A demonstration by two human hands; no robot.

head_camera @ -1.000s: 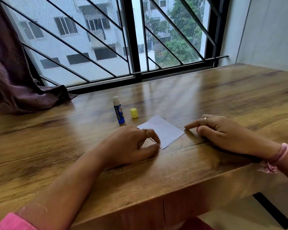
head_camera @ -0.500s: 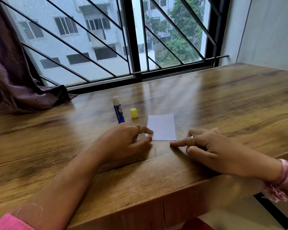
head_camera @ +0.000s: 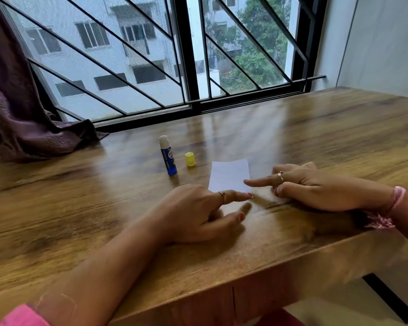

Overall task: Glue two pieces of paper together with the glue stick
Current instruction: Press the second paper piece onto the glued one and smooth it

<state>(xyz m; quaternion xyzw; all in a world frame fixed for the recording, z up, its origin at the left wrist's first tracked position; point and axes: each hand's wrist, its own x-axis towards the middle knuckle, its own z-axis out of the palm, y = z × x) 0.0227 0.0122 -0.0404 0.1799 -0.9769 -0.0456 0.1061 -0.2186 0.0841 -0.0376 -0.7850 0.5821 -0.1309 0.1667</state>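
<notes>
A pink sleeve (head_camera: 21,316) shows at the near left corner, and the bare forearm runs from it up over the wooden table (head_camera: 80,220). The left hand (head_camera: 198,212) rests on the table with its index finger stretched straight along the near edge of the paper (head_camera: 229,176), the tip lying at the paper's near right corner. The thumb is held out apart from that finger, and the other fingers (head_camera: 212,214) are curled under the palm; nothing is pinched. A ring sits on the index finger.

The right hand (head_camera: 316,187) comes in from the right, a pink thread band (head_camera: 396,201) on its wrist. Its index finger, also ringed, points straight at the paper's right edge, its tip touching the sheet near that lower corner. The remaining fingers are folded loosely against the table and hold nothing.

The paper lies flat, a small white rectangle between the two hands. Whether it is one sheet or two stacked cannot be told.

Just beyond it to the left, the yellow cap (head_camera: 190,159) stands alone, and beside that the blue glue stick (head_camera: 167,158) stands upright, uncapped, its white tip exposed.

Further back, a purple curtain (head_camera: 21,102) drapes onto the table's left end, under a barred window (head_camera: 191,55).
</notes>
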